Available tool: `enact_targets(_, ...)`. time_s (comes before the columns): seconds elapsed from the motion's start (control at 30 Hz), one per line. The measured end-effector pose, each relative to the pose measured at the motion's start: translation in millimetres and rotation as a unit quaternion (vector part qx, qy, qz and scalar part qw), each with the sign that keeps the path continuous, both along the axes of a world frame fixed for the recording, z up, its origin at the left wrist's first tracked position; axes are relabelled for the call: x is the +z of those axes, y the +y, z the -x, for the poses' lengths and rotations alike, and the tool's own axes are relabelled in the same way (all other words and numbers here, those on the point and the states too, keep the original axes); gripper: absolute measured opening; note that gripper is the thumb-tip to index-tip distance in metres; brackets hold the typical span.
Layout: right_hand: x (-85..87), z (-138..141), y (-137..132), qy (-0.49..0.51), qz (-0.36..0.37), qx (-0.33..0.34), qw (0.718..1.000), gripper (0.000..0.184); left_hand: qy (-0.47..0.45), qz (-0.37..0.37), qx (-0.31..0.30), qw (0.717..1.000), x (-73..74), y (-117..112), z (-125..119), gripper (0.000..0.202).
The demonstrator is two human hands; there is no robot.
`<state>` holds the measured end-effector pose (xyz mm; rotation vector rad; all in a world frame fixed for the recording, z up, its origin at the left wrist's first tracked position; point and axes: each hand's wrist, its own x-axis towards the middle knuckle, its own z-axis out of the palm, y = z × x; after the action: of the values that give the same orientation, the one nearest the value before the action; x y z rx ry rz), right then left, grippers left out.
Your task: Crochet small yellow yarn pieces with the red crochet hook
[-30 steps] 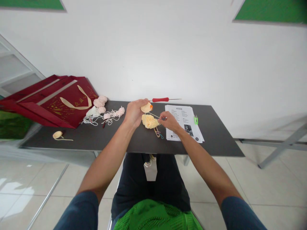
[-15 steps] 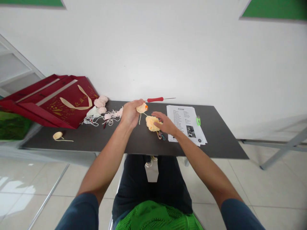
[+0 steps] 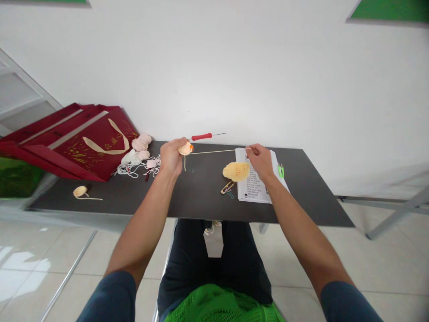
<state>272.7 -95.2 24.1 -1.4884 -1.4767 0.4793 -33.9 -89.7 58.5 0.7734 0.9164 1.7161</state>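
Observation:
My left hand (image 3: 171, 156) is closed around a small cream crochet piece (image 3: 185, 149) with an orange spot on its edge. A red-handled crochet hook (image 3: 201, 136) juts rightward from the same hand, its metal tip clear of the table. Over the papers, my right hand (image 3: 259, 158) pinches a pale yarn strand (image 3: 214, 152), which runs straight and taut to the crochet piece. A short yarn tail dangles below the piece. Between the hands lies a yellow yarn ball (image 3: 236, 171), partly on the papers.
Printed papers (image 3: 256, 190) and green snips (image 3: 280, 170) lie on the dark table (image 3: 201, 201). Stitch markers (image 3: 228, 188) sit near the yarn ball. Leftward are pink yarn balls (image 3: 141, 142), tangled white yarn, a red gift bag (image 3: 97, 147) and another cream crochet piece (image 3: 80, 192).
My right hand has left the yarn ball and moved right, drawing the strand taut. The ball has shifted right onto the papers. My left hand has moved slightly left with the piece and hook.

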Motion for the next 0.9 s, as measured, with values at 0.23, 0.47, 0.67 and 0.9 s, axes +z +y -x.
enact_targets(0.23,28.5,-8.8,14.1,0.186,-0.080,-0.015,0.979,0.035,0.015,0.002,0.064,0.998,-10.7,13.0,25.3,0.010)
enact_targets(0.47,4.0,-3.1,3.9,0.063,0.138,0.157,0.976,0.033,0.027,0.007,0.024,0.999,-29.5,12.4,8.8,0.012)
enact_targets(0.67,11.6,26.2,-1.9,0.115,0.103,0.305,0.940,0.066,0.031,-0.002,-0.050,0.998,-31.9,20.8,-30.1,0.013)
enact_targets(0.9,3.0,34.7,12.2,0.092,0.136,0.399,0.902,0.082,0.050,0.007,-0.135,0.989,-36.0,34.8,-68.4,0.018)
